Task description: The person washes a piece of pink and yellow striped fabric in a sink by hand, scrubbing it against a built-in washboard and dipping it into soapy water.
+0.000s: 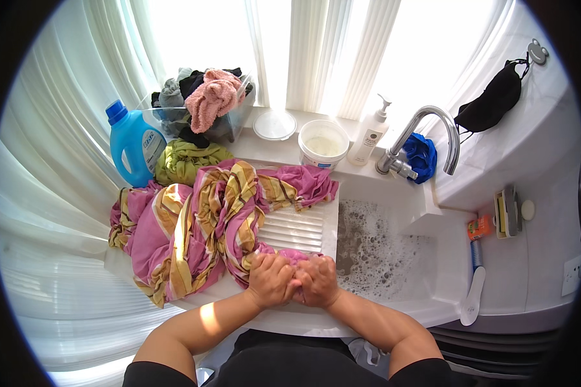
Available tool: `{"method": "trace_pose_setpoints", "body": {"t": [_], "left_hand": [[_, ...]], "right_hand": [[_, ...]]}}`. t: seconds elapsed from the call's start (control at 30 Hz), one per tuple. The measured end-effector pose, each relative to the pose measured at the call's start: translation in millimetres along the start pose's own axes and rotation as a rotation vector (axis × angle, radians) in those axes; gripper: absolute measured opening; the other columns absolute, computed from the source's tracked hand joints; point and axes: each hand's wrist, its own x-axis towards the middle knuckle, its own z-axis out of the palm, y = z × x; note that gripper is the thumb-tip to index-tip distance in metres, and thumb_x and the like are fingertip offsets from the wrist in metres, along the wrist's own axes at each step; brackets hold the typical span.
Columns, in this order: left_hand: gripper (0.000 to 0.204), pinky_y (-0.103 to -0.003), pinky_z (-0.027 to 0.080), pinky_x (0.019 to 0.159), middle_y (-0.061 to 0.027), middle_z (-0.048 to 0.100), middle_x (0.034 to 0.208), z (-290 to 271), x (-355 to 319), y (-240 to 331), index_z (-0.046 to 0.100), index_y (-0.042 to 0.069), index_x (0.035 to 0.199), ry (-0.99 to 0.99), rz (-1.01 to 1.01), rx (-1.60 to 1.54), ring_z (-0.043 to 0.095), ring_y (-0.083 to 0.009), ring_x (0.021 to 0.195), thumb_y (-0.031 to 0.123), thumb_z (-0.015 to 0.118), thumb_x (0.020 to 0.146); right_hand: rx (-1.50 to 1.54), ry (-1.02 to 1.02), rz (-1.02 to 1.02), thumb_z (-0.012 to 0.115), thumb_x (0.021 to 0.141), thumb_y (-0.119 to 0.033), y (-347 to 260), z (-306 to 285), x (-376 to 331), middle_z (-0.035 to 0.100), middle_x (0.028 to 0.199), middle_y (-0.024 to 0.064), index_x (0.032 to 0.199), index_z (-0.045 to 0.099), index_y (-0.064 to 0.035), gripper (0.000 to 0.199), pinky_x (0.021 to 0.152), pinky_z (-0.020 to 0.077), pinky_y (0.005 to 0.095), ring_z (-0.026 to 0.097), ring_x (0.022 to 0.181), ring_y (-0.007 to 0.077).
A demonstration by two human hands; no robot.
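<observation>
Striped cloth [193, 226], pink and yellow: soft woven fabric, matt, wet and creased in the grip. Washboard [297, 229] just beyond: white, ribbed, glossy. Faucet [426, 132] farther right: polished metal. Detergent bottle [130, 143] far left: blue glossy plastic.

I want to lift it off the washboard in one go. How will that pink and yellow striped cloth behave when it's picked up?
The pink and yellow striped cloth lies in loose folds over the ribbed washboard, so it will probably sag and trail. Both the left hand and the right hand clench it beside the sudsy basin, so it is likely wet, heavy and somewhat slippery.
</observation>
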Motion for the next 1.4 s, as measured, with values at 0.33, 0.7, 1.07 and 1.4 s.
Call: {"method": "trace_pose_setpoints", "body": {"t": [0.33, 0.7, 1.07, 1.4], "left_hand": [[0.046, -0.051, 0.044, 0.082, -0.0164, 0.068, 0.085, 27.3, 83.8, -48.6, 0.066, 0.004, 0.096, -0.462, -0.371, 0.043, 0.064, -0.0371, 0.086, 0.047, 0.052, 0.093], [0.023, -0.047, 0.048, 0.062, -0.0132, 0.064, 0.07, 49.8, 66.8, -54.6, 0.062, 0.008, 0.076, -0.163, -0.276, 0.042, 0.063, -0.0331, 0.069, 0.025, 0.055, 0.091], [0.036, -0.044, 0.036, 0.097, -0.0108, 0.06, 0.099, -34.1, 7.2, 19.4, 0.064, 0.007, 0.096, -0.056, 0.037, -0.035, 0.055, -0.0297, 0.101, 0.04, 0.067, 0.08], [0.027, -0.05, 0.046, 0.068, -0.0174, 0.065, 0.075, 73.0, 78.2, -72.8, 0.063, 0.006, 0.074, 0.111, -0.18, 0.121, 0.061, -0.0361, 0.073, 0.025, 0.055, 0.091]], "right_hand": [[0.207, -0.426, 0.684, 0.064, 0.078, -0.035, 54.0, 5.9, 67.8, 0.057, 0.124, 0.0208, 0.112, 0.065, -0.0078, 0.044, 0.096, 0.043, 0.0517, 0.05, 0.118, 0.0391], [0.03, -0.11, 0.499, 0.055, 0.083, -0.024, 53.8, 41.0, 38.2, 0.058, 0.095, 0.0152, 0.092, 0.056, -0.0059, 0.02, 0.076, 0.042, 0.0471, 0.055, 0.09, 0.0368], [0.107, -0.063, 0.126, 0.074, 0.066, -0.029, -18.5, -41.7, -9.8, 0.061, 0.115, 0.0086, 0.096, 0.064, -0.0115, 0.037, 0.093, 0.042, 0.0485, 0.054, 0.107, 0.0287], [-0.102, 0.009, 0.686, 0.057, 0.084, -0.024, 76.6, 55.4, 64.3, 0.057, 0.12, 0.0155, 0.107, 0.064, -0.0107, 0.028, 0.09, 0.0443, 0.0493, 0.055, 0.111, 0.0359]]}}
